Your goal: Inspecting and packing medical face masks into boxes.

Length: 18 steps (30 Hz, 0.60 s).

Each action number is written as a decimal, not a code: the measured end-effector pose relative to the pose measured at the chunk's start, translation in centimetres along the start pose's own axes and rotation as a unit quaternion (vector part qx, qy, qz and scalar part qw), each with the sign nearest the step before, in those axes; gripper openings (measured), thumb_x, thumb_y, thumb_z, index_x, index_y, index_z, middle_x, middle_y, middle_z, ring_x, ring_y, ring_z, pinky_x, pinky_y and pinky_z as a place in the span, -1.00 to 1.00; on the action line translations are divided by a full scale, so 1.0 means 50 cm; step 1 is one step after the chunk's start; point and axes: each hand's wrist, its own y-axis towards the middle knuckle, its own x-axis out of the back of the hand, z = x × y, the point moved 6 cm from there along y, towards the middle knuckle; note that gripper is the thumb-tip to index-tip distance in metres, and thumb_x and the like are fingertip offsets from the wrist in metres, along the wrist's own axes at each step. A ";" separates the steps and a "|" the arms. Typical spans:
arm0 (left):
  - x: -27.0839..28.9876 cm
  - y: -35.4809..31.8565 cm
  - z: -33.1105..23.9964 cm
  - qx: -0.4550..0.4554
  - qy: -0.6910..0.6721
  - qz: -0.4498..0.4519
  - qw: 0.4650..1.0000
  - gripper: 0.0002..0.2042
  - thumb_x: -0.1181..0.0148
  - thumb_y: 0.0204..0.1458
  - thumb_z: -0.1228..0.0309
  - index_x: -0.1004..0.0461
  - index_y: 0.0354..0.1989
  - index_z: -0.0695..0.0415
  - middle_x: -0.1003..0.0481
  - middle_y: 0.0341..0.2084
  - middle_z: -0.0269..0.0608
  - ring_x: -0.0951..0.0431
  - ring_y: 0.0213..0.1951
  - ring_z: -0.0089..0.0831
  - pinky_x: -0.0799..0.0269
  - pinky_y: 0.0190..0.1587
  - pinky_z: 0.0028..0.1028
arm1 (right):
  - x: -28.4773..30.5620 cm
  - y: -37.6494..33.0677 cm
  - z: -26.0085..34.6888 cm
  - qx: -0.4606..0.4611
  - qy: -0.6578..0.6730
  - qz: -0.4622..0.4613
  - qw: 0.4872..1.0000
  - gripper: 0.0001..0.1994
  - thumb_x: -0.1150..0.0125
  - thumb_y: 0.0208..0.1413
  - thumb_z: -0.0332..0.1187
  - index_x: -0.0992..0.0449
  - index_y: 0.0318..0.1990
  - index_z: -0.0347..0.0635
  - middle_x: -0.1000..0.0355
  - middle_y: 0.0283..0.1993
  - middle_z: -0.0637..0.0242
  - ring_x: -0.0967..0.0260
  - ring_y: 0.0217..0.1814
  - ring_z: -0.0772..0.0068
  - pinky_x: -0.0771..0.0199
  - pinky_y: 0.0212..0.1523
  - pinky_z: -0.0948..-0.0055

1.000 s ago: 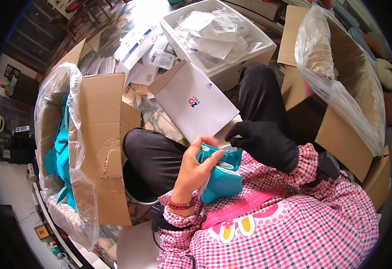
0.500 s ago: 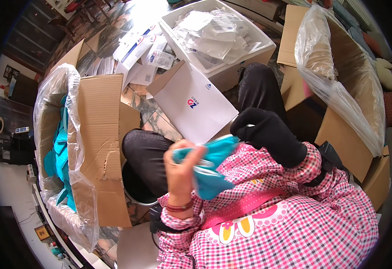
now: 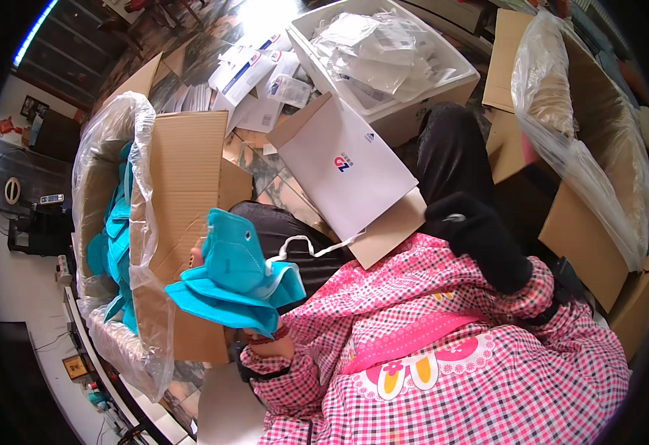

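Observation:
My left hand (image 3: 197, 257) grips a small stack of teal folded face masks (image 3: 232, 256). Most of that hand is hidden behind the masks; a fingertip shows at their left edge and the wrist below. From the masks a slack white elastic strap (image 3: 295, 241) trails right, across my left knee toward the white box. My right hand (image 3: 476, 230), in a black glove, hovers above my lap on the right with its fingers curled. A small pale spot shows at its fingers, and I cannot make out what it is.
On the left, a plastic-lined carton (image 3: 183, 170) holds many teal masks (image 3: 119, 230). Ahead lies a white cardboard box (image 3: 343, 167) with a brown flap. Behind it stands a white foam bin (image 3: 384, 107) of clear bags. Flat white boxes (image 3: 239, 78) lie beside it. Another lined carton (image 3: 584, 245) stands right.
My left hand has moved left with the masks, which now spread out in front of it. The strap has come into sight. My right hand has moved right, away from them.

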 end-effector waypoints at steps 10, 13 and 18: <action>-0.056 -0.056 0.053 0.247 -0.405 0.146 0.868 -0.50 0.14 0.36 0.06 -0.13 0.42 -0.05 -0.29 0.28 -0.03 -0.40 0.14 0.02 -0.38 0.15 0.14 | -0.298 0.062 0.000 0.252 -0.171 0.316 0.899 -0.40 -0.40 0.08 -0.45 -0.33 0.29 -0.19 -0.50 0.10 0.04 -0.50 0.11 0.22 -0.47 0.13 0.33; -0.041 -0.030 0.054 0.191 -0.381 0.140 0.894 -0.44 0.17 0.37 0.03 -0.03 0.45 0.02 -0.28 0.30 -0.05 -0.36 0.22 -0.05 -0.36 0.22 0.02 | -0.296 0.061 -0.011 0.238 -0.197 0.312 0.899 -0.55 -0.36 0.12 -0.42 -0.45 0.18 -0.21 -0.57 -0.09 0.02 -0.56 -0.13 0.13 -0.54 -0.10 0.31; -0.047 0.006 0.051 0.100 -0.161 0.090 0.978 -0.34 0.15 0.37 0.03 0.09 0.49 0.15 -0.15 0.39 -0.02 -0.27 0.32 -0.19 -0.18 0.39 -0.19 | -0.253 0.011 0.045 0.360 -0.150 0.260 0.884 -0.73 -0.28 0.16 -0.51 -0.56 0.03 -0.25 -0.61 -0.15 0.05 -0.62 -0.13 0.14 -0.58 -0.09 0.36</action>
